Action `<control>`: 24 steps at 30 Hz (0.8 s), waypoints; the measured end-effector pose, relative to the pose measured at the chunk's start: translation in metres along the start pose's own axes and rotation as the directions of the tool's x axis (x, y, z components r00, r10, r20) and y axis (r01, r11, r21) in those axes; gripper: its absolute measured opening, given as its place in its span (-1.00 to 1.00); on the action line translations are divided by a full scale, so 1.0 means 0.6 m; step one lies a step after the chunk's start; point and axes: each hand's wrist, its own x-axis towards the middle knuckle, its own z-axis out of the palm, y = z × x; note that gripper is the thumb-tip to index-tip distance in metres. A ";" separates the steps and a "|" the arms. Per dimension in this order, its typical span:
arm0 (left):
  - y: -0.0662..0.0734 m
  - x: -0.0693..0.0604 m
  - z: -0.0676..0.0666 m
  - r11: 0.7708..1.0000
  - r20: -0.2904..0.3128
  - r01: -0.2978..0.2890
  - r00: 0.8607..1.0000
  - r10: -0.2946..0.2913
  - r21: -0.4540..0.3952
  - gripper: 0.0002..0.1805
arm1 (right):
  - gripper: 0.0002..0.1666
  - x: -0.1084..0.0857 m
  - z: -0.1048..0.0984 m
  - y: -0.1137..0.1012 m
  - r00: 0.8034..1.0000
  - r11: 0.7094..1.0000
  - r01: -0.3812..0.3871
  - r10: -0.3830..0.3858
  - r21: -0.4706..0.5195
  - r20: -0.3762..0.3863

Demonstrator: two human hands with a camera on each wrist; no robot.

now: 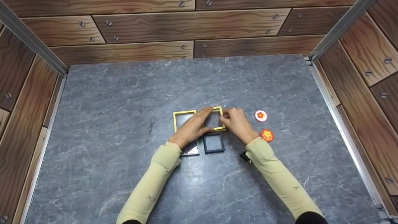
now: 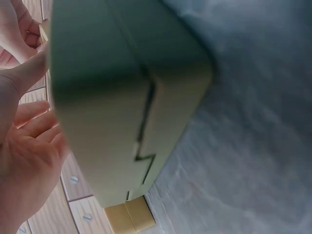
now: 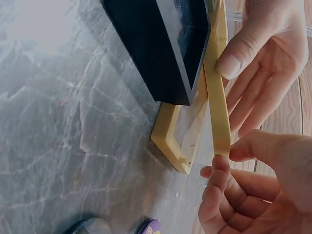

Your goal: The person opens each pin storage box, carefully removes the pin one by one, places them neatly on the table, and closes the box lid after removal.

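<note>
My left hand spans a yellow square frame, thumb along its near side and fingertips at its far side. At the right edge of that frame, my right hand pinches the rim between thumb and fingers. The right wrist view shows the pinched yellow strip raised at an angle above a lower yellow frame piece. Another yellow square section lies to the left, partly under my left hand; whether the sections are joined is hidden.
Just nearer than the yellow frame lie a small black frame and a dark-edged frame, partly covered by my left wrist. Right of my right hand are a white disc with a red flower and a red-and-yellow disc. Wood-patterned walls surround the table.
</note>
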 end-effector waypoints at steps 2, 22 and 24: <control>0.002 0.001 0.001 1.000 0.004 -0.001 1.000 0.001 -0.001 -0.12 | -0.81 0.000 0.002 0.002 1.000 1.000 -0.004 0.004 0.001 0.004; 0.010 0.005 0.006 0.999 0.040 0.024 0.999 -0.025 0.035 -0.14 | -0.68 -0.001 0.012 0.012 1.000 0.998 -0.024 0.024 -0.055 0.008; 0.011 0.005 0.006 0.999 0.038 0.024 0.999 -0.025 0.039 -0.14 | -0.65 -0.001 0.013 0.013 1.000 0.998 -0.017 0.017 -0.056 0.009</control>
